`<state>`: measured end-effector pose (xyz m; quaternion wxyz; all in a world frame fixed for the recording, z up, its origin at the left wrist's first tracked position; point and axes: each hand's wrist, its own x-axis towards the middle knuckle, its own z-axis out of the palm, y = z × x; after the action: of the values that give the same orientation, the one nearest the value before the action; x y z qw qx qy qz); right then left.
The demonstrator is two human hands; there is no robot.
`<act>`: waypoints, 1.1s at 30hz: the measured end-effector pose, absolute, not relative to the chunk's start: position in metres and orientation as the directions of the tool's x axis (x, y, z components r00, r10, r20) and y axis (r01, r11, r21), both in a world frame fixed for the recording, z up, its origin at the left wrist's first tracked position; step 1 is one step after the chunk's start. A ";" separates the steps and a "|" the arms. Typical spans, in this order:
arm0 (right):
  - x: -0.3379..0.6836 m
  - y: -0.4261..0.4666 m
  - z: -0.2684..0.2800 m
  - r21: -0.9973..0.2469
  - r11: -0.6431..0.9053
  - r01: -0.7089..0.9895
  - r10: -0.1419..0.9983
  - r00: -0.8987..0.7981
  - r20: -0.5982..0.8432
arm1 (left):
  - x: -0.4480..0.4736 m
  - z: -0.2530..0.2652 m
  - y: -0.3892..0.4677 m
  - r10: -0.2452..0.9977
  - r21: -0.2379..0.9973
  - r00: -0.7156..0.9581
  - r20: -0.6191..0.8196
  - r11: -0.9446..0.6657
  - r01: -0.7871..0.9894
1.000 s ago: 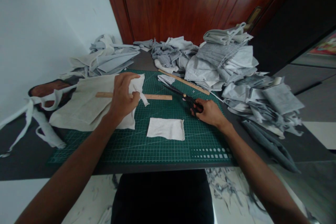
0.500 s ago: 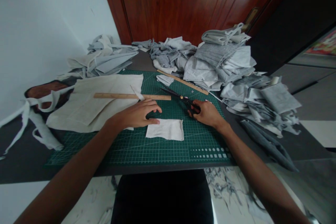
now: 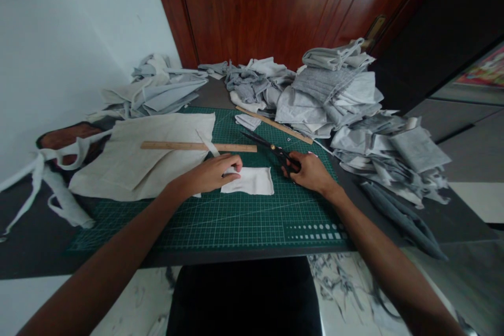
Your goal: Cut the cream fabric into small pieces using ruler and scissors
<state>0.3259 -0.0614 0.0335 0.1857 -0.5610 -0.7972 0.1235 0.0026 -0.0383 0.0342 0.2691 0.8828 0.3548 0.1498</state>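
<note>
A small white rectangle of cloth (image 3: 254,181) lies on the green cutting mat (image 3: 236,226). My left hand (image 3: 214,173) is at its left end, fingers curled and thumb bent over the cloth, which shows between them. The fingertips' undersides are hidden. My right hand (image 3: 311,170) rests on the mat, wrapped round the handles of black scissors (image 3: 271,147). Their blades point up and left, nearly together, and are apart from the cloth. A wooden ruler (image 3: 181,145) lies beyond my left hand, across a large cream cloth (image 3: 157,178).
Grey and white fabric heaps stand at the back left (image 3: 157,89) and right (image 3: 331,89), with scraps (image 3: 394,152) near the right edge. A second wooden ruler (image 3: 275,125) slants before a small folded cloth (image 3: 248,121). A dark grey fabric piece (image 3: 401,218) lies at the right.
The small white cloth has slid away from me a little. My left hand has shifted slightly right, its fingers closing over the cloth's end. My right hand and scissors stay put.
</note>
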 end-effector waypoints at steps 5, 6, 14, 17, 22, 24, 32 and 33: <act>0.328 -0.060 0.029 -0.435 0.366 0.822 0.930 -0.302 0.211 | 0.010 0.023 -0.034 0.798 0.784 0.580 0.161 -0.461 0.417; 0.328 -0.059 0.029 -0.445 0.369 0.816 0.929 -0.302 0.216 | 0.010 0.022 -0.033 0.814 0.812 0.555 0.170 -0.435 0.389; 0.328 -0.059 0.028 -0.486 0.373 0.790 0.926 -0.288 0.243 | 0.004 0.032 -0.031 0.919 0.961 0.364 0.150 -0.222 0.164; 0.326 -0.060 0.027 -0.514 0.393 0.763 0.918 -0.294 0.266 | 0.008 0.034 -0.033 0.964 0.994 0.244 0.102 -0.107 0.007; 0.324 -0.062 0.029 -0.579 0.404 0.708 0.913 -0.276 0.300 | 0.021 0.023 -0.033 0.988 0.983 0.129 0.087 -0.064 -0.173; 0.323 -0.063 0.031 -0.589 0.409 0.697 0.911 -0.277 0.305 | 0.024 0.019 -0.034 0.980 0.989 0.162 0.113 -0.095 -0.113; 0.321 -0.064 0.032 -0.590 0.379 0.713 0.925 -0.282 0.253 | 0.029 0.024 -0.043 0.894 0.927 0.420 0.155 -0.279 0.251; 0.321 -0.063 0.031 -0.596 0.381 0.707 0.925 -0.288 0.249 | 0.030 0.025 -0.044 0.900 0.924 0.416 0.133 -0.265 0.277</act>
<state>0.3211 -0.0633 0.0309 0.2869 -0.5231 -0.7798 0.1898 0.0299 -0.0444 0.0248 0.4449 0.7142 0.4118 0.3498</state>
